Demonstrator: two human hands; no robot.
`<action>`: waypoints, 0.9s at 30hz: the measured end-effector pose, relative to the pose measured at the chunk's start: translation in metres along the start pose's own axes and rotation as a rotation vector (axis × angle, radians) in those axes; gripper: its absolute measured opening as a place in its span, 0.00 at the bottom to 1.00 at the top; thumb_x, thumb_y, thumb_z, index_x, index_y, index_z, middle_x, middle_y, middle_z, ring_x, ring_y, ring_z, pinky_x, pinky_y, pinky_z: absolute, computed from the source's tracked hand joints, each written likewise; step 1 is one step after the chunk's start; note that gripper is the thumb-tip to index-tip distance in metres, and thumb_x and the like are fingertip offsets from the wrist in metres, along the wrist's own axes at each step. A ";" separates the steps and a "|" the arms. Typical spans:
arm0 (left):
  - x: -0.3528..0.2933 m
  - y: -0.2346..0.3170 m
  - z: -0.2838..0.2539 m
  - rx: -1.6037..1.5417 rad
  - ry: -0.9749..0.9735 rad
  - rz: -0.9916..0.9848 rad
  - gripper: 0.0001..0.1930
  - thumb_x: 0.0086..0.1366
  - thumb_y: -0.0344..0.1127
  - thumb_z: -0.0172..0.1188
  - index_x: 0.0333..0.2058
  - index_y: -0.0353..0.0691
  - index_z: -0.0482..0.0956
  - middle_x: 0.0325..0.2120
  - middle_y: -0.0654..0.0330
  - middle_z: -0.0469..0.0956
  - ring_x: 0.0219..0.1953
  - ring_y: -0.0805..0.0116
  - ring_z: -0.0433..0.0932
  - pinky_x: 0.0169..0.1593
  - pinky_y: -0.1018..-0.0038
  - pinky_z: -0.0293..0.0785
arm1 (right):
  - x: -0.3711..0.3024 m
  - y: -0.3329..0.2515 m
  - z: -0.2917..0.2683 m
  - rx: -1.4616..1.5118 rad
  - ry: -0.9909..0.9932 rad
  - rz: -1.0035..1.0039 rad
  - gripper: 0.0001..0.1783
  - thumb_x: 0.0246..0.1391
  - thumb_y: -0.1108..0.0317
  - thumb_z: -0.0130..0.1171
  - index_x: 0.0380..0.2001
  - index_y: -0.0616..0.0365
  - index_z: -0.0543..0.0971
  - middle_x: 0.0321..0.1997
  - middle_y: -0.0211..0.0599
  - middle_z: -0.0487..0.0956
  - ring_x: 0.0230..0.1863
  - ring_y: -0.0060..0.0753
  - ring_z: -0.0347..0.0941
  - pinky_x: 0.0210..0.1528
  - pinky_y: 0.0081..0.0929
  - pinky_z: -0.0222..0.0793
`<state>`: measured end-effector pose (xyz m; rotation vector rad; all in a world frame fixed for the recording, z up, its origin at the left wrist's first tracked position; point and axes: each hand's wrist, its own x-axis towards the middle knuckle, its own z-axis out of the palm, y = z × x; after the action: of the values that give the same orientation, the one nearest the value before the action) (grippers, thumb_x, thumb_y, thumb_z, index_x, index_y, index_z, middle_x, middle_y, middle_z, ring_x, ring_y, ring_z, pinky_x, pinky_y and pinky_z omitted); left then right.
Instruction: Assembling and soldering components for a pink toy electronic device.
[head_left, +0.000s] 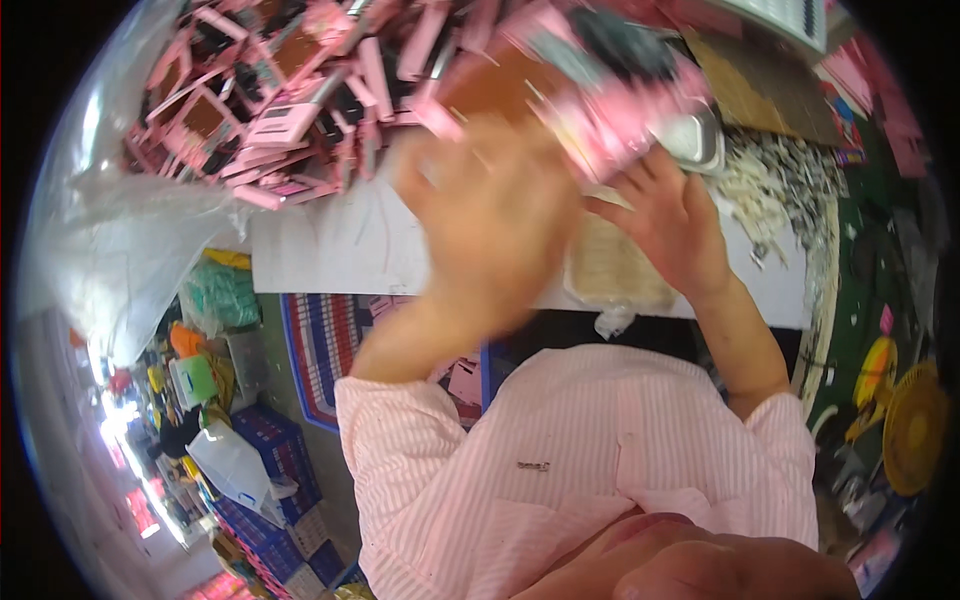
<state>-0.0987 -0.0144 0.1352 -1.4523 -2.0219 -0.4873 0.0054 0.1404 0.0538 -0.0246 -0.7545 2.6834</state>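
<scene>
One blurred pink case (610,125) by right hand (672,222), long axis roughly crosswise.

The left hand (495,215), badly blurred, is over the white bench (320,245) in front of a blurred pink case (610,125), its grip too smeared to tell, while the right hand (675,225) has its fingers spread at the case's lower right edge. A heap (285,110) of more pink cases fills the bench's far left, beside clear plastic (130,250), and a beige slab (620,275) lies by the near edge, near the right wrist. To the right are a white tray (692,142), cardboard (760,90) and a scatter of small parts (790,180), with a striped basket (325,340) below the bench, left of the pink shirt (640,430)
</scene>
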 end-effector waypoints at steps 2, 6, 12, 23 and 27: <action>-0.032 0.053 0.002 -0.192 -0.184 -0.009 0.19 0.49 0.38 0.69 0.42 0.44 0.81 0.45 0.61 0.78 0.51 0.57 0.75 0.59 0.52 0.58 | -0.013 -0.005 -0.027 0.081 -0.068 0.155 0.26 0.71 0.54 0.47 0.60 0.66 0.72 0.56 0.47 0.80 0.57 0.40 0.77 0.62 0.37 0.71; -0.058 0.063 -0.001 -0.716 -0.267 -0.056 0.25 0.48 0.38 0.72 0.46 0.40 0.81 0.48 0.55 0.76 0.49 0.53 0.75 0.52 0.54 0.69 | -0.047 -0.030 -0.057 -0.316 0.193 0.332 0.28 0.70 0.49 0.46 0.50 0.67 0.77 0.47 0.48 0.82 0.44 0.37 0.82 0.47 0.34 0.80; -0.117 0.065 0.064 -0.772 -0.384 -0.146 0.21 0.45 0.34 0.75 0.41 0.43 0.82 0.42 0.57 0.76 0.44 0.55 0.75 0.49 0.59 0.69 | -0.044 -0.044 -0.095 -1.063 0.156 0.282 0.28 0.68 0.47 0.54 0.30 0.64 0.81 0.25 0.30 0.78 0.28 0.21 0.73 0.31 0.25 0.71; -0.126 0.040 0.105 -0.759 -0.344 -0.083 0.10 0.50 0.36 0.74 0.30 0.49 0.82 0.30 0.67 0.74 0.35 0.64 0.74 0.46 0.62 0.63 | -0.010 -0.048 -0.126 -2.038 -0.060 0.031 0.30 0.56 0.39 0.61 0.18 0.56 0.80 0.15 0.44 0.74 0.19 0.51 0.74 0.23 0.43 0.67; -0.119 0.035 0.100 -0.719 -0.407 -0.044 0.09 0.50 0.36 0.74 0.29 0.49 0.82 0.29 0.68 0.74 0.36 0.65 0.75 0.48 0.62 0.64 | 0.002 -0.056 -0.126 -2.087 -0.203 0.030 0.29 0.58 0.40 0.60 0.18 0.54 0.81 0.15 0.44 0.75 0.19 0.50 0.73 0.22 0.43 0.67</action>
<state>-0.0638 -0.0282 -0.0194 -2.0573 -2.3175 -1.0950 0.0353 0.2485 -0.0257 -0.2447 -2.9455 0.7503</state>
